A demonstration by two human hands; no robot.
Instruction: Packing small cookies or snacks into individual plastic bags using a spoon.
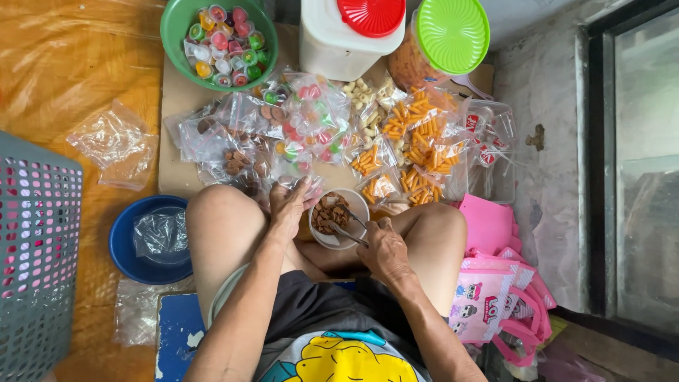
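The person sits cross-legged on the floor, and a small white round plastic bowl of brown coin-shaped snacks (338,216) rests between the knees, just in front of the shins. The left hand (288,205) lies at the bowl's left rim, its fingers (305,185) curled around a small clear plastic bag (311,188) held at the edge. The right hand (382,247) is clenched around the handle of a thin metal spoon (348,232), whose tip dips into the brown pieces.

The bowl looks light and stiff, easy to tip, so the rim on the left side seems the sound place to steady it. The brown pieces look dry, hard and probably brittle; scooping them should suit better than pinching. The bag is thin, soft and slippery, and would likely need holding at its mouth to stay open.

Beyond the bowl, filled clear bags of orange stick snacks (417,134) and of coloured jelly cups (311,117) lie on a cardboard sheet (173,120). A green plastic basin (173,28) stands farther back, a blue bowl (124,244) by the left knee.
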